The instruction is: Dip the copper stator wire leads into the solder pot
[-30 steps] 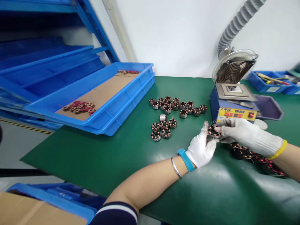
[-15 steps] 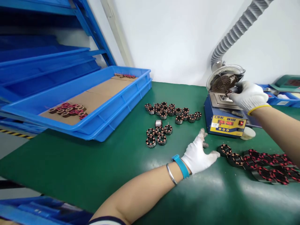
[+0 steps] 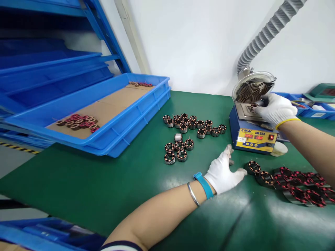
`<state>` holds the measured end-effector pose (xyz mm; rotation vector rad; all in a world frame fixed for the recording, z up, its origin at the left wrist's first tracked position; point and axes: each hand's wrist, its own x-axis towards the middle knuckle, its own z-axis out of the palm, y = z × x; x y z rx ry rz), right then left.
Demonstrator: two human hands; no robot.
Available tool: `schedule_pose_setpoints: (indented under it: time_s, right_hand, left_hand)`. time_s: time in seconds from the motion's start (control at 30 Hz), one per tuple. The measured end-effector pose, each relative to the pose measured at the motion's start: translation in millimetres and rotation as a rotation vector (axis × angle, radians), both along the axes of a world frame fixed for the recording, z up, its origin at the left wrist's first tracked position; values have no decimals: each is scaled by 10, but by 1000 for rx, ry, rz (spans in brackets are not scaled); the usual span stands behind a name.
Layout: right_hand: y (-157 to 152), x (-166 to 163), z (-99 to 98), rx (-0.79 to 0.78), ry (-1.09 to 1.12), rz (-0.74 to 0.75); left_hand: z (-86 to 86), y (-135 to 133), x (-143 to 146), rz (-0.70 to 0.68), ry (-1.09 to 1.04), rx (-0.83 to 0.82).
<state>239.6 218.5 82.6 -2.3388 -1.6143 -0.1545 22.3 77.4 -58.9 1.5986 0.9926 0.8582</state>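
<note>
My right hand (image 3: 274, 108), in a white glove, pinches a small copper-wound stator (image 3: 253, 106) and holds it low over the flat top of the blue solder pot (image 3: 250, 129). My left hand (image 3: 223, 171), also gloved, rests on the green mat with its fingers spread and nothing in it. It lies just left of a row of stators with red windings (image 3: 289, 182). Farther left sit two groups of stators, a long cluster (image 3: 193, 122) and a smaller cluster (image 3: 178, 149).
A round fume extractor (image 3: 252, 87) on a grey hose stands behind the solder pot. Stacked blue trays (image 3: 123, 115) with cardboard and a few stators lie at the left, blue shelving behind them. Blue bins with tools (image 3: 312, 108) sit at far right.
My right hand carried the stator from in front of me up to the solder pot, then lowered it toward the pot's top. My left hand let go and settled flat on the mat.
</note>
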Motion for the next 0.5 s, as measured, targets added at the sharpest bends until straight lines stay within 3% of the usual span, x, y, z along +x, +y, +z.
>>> schedule_pose_setpoints:
  time_s: [0.23,0.5]
  right_hand:
    - [18,49,65,33,10,-25]
    - [-22,8,2,8,7,-45]
  left_hand:
    - [-34,7,7,-3,22,21]
    - [-25,13,0,-11,45,49]
